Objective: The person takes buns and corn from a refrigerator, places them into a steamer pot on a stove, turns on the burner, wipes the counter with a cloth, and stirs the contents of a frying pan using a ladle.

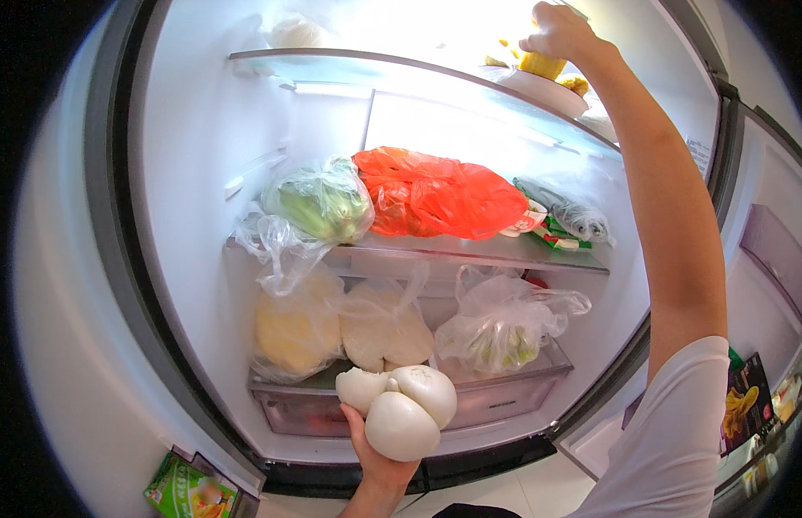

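My left hand [382,466] holds a cluster of smooth white mushrooms or similar rounded white food [404,414] from below, in front of the lower drawer. My right arm reaches up to the top shelf of an open refrigerator, where my right hand [559,32] grips a yellow item [541,65] above a white bowl [550,92]. The item's upper part is washed out by the light. Another yellow, bumpy piece [574,84] lies at the bowl's right side.
The middle shelf [465,249] bears a bagged green vegetable [323,204], a red plastic bag [439,194] and a rolled dark bag [569,207]. Several clear bags of food, one yellowish [297,324], sit above the drawer [504,401]. Doors with racks stand open on both sides.
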{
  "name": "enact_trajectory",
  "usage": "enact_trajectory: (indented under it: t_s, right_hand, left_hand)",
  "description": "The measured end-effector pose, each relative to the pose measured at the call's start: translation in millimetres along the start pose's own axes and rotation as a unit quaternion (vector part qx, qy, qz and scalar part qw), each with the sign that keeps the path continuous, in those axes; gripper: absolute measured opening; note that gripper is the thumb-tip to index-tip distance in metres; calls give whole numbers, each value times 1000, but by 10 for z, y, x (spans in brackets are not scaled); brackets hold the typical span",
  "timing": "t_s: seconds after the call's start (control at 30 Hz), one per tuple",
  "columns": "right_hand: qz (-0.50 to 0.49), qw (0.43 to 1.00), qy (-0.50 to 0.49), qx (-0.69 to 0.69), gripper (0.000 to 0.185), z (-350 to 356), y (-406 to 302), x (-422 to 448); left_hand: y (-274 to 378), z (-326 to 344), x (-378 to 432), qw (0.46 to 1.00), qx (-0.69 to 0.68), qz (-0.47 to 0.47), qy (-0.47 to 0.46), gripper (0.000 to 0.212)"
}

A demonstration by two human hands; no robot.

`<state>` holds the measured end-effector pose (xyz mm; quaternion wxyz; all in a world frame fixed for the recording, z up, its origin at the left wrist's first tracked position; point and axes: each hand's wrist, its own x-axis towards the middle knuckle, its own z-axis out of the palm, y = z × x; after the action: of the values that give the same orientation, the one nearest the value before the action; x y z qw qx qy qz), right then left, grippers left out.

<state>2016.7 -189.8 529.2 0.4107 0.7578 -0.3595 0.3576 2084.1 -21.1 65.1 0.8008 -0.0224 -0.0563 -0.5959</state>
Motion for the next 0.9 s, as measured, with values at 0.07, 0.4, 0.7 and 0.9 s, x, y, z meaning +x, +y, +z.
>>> enact_trajectory:
  t_s: [0.07, 0.4, 0.7, 0.9]
  right_hand:
    - [50, 998, -46, 8, 43, -65, -122, -55]
    - [13, 997, -37, -62, 57, 271, 162, 147]
    - [69, 984, 133, 98, 36, -272, 193, -241]
    - [115, 932, 311, 145, 39, -528, 289, -849]
  left_hand:
    - [-27, 2, 4, 1000, -3, -4, -3, 70]
    - [-54, -11, -34, 1000, -15, -10, 5, 69]
    - [-23, 5, -67, 999, -7, -15, 28, 69]
    - [-84, -29, -78, 999, 10, -28, 24, 67]
